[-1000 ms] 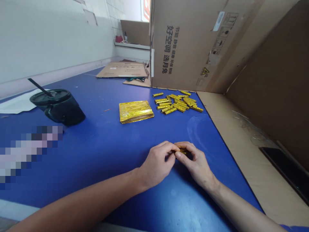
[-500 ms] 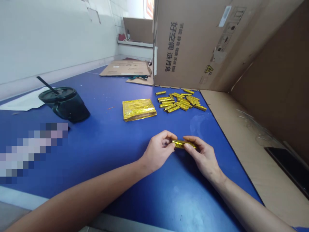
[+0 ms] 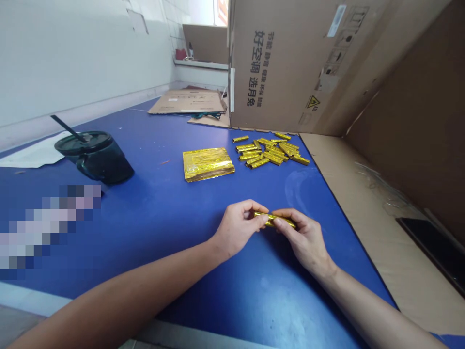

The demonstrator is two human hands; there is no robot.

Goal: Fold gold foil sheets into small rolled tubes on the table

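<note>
1. Pinching a gold foil tube (image 3: 274, 219), the left hand (image 3: 240, 230) and right hand (image 3: 305, 240) are gripping it firmly over the blue bench (image 3: 163, 242), near its right edge (image 3: 351, 228).
2. Loose foil tubes (image 3: 269, 152) are lying before a cardboard box (image 3: 283, 72).
3. A lidded black tumbler (image 3: 95, 158) is standing well left, its contents hidden.

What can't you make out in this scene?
All in the head view:
Middle of the shiny gold foil tube: hidden by fingers of the left hand and right hand.
Inside of the dark plastic cup: hidden by its black lid.
Pixelated patch on the blue tabletop: blurred, unreadable.
Black flat slab on tan cardboard: cut off by the right edge.
</note>
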